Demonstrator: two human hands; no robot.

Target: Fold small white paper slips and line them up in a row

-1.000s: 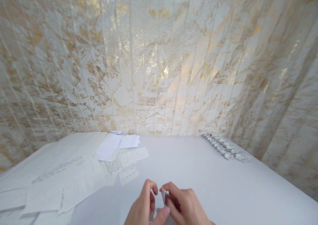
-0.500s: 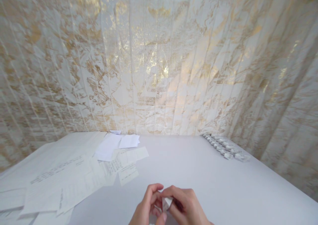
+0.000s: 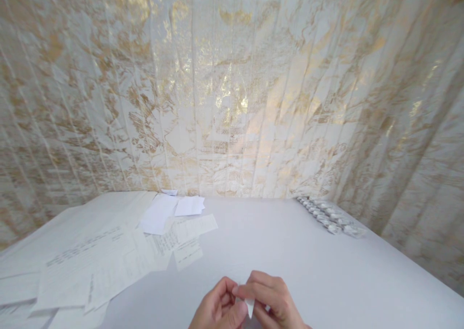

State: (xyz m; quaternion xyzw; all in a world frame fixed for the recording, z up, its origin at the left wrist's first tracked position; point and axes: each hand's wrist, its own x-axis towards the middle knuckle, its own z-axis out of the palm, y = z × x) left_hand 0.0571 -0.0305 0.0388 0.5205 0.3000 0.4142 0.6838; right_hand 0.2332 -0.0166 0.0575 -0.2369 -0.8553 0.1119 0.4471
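Note:
Near the bottom centre, my left hand (image 3: pixel 222 306) and my right hand (image 3: pixel 272 297) meet over the white table (image 3: pixel 290 256). A small piece of folded white paper (image 3: pixel 250 306) is pinched between them. Its pointed lower end shows between my left thumb and my right fingers; the rest is hidden by the fingers. Both hands are closed, with the fingertips touching or nearly touching each other.
Printed sheets (image 3: pixel 105 261) overlap across the left side of the table. Smaller blank white papers (image 3: pixel 189 206) lie at the back, left of centre. Rows of small folded whitish-grey pieces (image 3: pixel 326 215) stand at the back right. A gold-patterned curtain (image 3: pixel 232 101) hangs behind the table.
My left fingers have curled in and the left thumb has come up against the paper. The right fingers have closed further over it, so less of the paper shows.

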